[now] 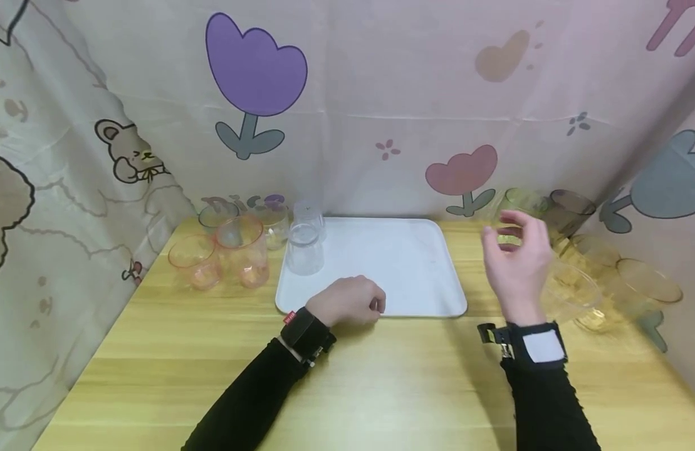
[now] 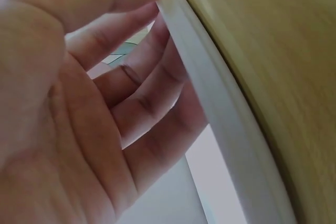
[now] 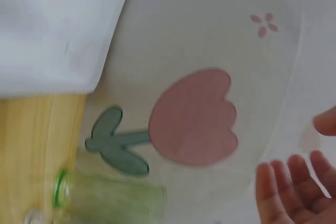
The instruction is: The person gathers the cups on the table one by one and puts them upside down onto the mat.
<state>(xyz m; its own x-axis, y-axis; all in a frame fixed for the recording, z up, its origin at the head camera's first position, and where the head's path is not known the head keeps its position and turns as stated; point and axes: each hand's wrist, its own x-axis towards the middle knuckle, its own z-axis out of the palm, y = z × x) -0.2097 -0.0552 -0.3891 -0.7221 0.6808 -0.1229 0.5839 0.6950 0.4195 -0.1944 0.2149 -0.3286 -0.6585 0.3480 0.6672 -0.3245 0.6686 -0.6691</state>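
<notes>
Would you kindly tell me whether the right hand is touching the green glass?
Apart: the right wrist view shows fabric between the right hand and the green glass.

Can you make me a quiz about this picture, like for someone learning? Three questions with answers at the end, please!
1. Pick one: what does the left hand touch?
A) a green tumbler
B) the rim of the white tray
C) the patterned cloth

2. True or false: the right hand is holding a tumbler.

3. Fill the gap: in the head view, the taller pink tumbler stands on the wooden table to the ____ of the tray.

Key:
1. B
2. False; the right wrist view shows nothing between its thumb and fingers.
3. left
</notes>
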